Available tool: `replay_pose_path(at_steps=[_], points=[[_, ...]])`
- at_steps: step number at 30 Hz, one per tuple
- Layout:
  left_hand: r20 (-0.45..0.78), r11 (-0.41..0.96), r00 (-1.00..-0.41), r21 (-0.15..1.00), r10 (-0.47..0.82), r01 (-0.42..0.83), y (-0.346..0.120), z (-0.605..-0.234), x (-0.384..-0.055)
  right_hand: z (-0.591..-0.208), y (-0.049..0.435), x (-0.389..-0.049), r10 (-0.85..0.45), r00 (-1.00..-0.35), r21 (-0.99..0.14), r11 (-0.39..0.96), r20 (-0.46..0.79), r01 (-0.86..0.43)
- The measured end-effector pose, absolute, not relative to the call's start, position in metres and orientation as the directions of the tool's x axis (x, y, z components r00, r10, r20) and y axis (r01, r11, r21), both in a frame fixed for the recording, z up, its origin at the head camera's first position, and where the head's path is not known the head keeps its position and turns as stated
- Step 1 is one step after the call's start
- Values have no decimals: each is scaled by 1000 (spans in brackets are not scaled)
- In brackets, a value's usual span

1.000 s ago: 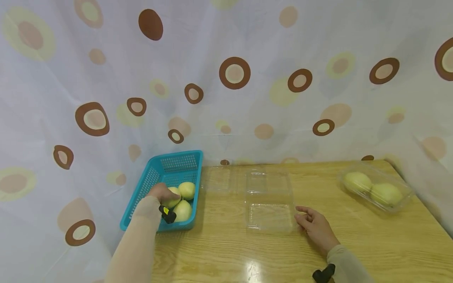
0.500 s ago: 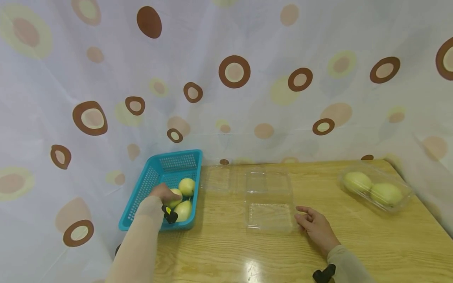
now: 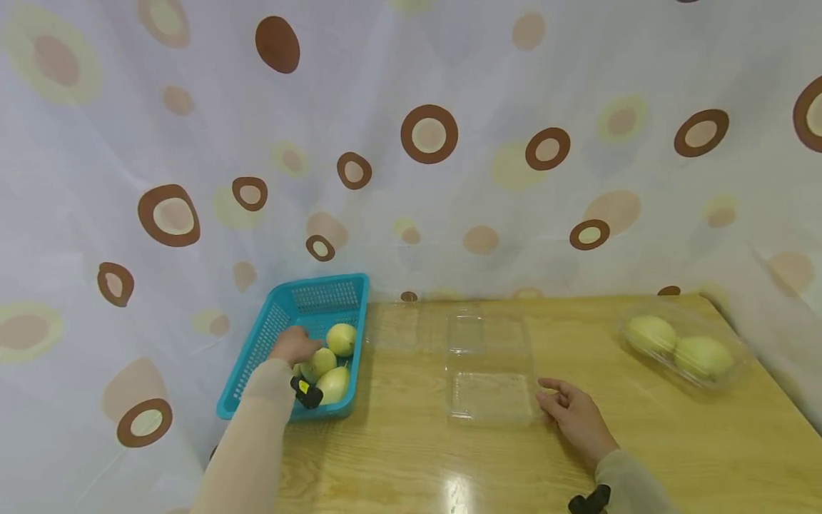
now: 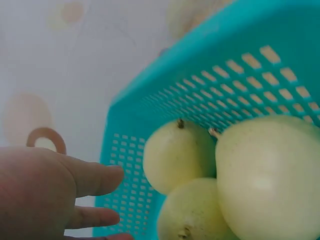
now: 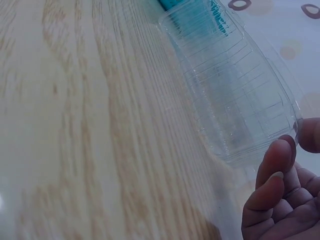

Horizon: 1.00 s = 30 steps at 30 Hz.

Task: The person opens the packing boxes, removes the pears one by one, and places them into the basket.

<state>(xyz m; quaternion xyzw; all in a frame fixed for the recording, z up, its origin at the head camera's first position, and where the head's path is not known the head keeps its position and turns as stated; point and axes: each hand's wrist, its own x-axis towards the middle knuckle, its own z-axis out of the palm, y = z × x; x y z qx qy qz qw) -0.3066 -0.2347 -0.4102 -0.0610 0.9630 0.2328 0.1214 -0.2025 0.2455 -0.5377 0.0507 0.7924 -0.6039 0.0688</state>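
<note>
My left hand is over the blue plastic basket, its fingers extended and holding nothing. In the left wrist view, its fingers point toward several pale yellow-green pears with brown stems, and a gap shows between them. The hand hides part of the basket's inside in the head view. On the table, my right hand pinches the right rim of an unlidded clear plastic clamshell box between thumb and fingers. The right wrist view shows the rim between the thumb and fingertips.
A closed clear box with two pears lies at the right of the wooden table. Another clear plastic piece lies between basket and clamshell. A patterned curtain hangs right behind the table.
My left hand has come off the pear it was touching and shifted slightly up and left; that pear now shows more fully. The right hand stays at the clamshell box.
</note>
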Motion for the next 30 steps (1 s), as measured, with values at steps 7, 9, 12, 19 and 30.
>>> replay_pose_path(at_steps=[7,9,12,19,30], points=[[-180,882,-984,463,-2,-87,-214,-400,-294,-540,245,-197,6,-984,-951,255,-178,174],[-138,882,-990,469,17,-50,-206,-397,-290,-540,244,-197,8,-984,-953,246,-178,174],[-76,875,-996,484,57,13,-190,-391,-283,-540,243,-197,7,-984,-956,237,-179,175],[17,817,-987,559,157,139,-142,-395,-264,-539,244,-196,-2,-984,-949,265,-176,169],[-83,738,-923,629,377,245,-71,-453,-236,-538,244,-200,-10,-986,-944,291,-164,154]])
